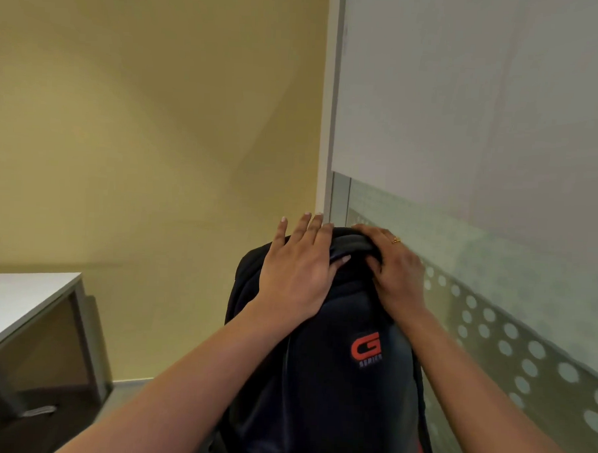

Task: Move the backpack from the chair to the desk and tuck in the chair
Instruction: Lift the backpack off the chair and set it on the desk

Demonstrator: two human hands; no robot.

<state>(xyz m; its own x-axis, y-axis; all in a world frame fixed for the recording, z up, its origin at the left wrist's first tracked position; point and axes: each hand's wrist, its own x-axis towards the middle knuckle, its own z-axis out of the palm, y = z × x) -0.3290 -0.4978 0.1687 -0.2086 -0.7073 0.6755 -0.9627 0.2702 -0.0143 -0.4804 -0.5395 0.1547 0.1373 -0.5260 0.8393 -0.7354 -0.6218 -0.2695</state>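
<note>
one backpack [318, 381]: dark, upright, low in the middle of the view, with one red g logo [366, 349] on its face; what it stands on is hidden.
two hands: both on the backpack's top, close beside each other.
left hand [295, 277]: released, fingers straight and spread, lying flat over the top's left side.
right hand [396, 275]: fingers curled round the top handle [353, 244], grasping it; one gold ring [395, 239].
one desk [24, 293]: white top, at the left edge, well apart from the backpack.
</note>
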